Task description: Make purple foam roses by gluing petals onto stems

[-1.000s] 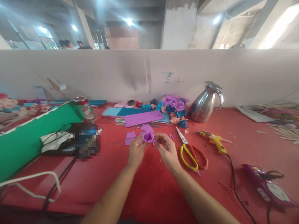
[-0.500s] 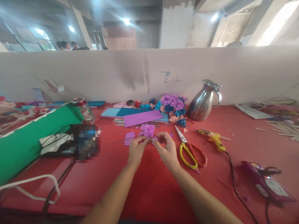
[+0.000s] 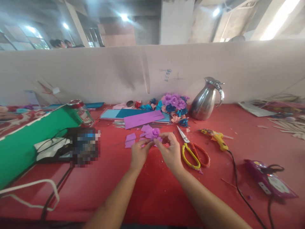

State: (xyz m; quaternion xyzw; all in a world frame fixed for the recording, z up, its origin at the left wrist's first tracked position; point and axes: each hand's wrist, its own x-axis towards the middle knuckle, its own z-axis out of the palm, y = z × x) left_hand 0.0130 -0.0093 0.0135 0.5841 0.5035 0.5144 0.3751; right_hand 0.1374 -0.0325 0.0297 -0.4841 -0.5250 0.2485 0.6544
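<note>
A small purple paper flower (image 3: pixel 155 131) with a rolled centre is held upright between my two hands over the table. My left hand (image 3: pixel 140 154) pinches its base from the left, thumb and forefinger together. From the other side my right hand (image 3: pixel 171 152) grips the base too, with the fingertips of both hands nearly meeting. Cut purple paper pieces (image 3: pixel 130 140) lie just beyond my left hand. A faint thin line, perhaps a wire stem, runs left of the fingers. Scissors (image 3: pixel 191 152) with yellow and red handles lie right of my right hand.
A yellow glue gun (image 3: pixel 220 141) and its cord lie on the right, near a purple power box (image 3: pixel 269 178). Behind stand a steel jug (image 3: pixel 203 101), a bunch of paper flowers (image 3: pixel 175 101) and purple paper strips (image 3: pixel 144 119). A glass jar (image 3: pixel 82 113) and green board (image 3: pixel 47 136) are left.
The flower has turned so that its rolled centre faces me more, and it sits slightly further right. Both hands keep hold of its base. The whole view has shifted a little.
</note>
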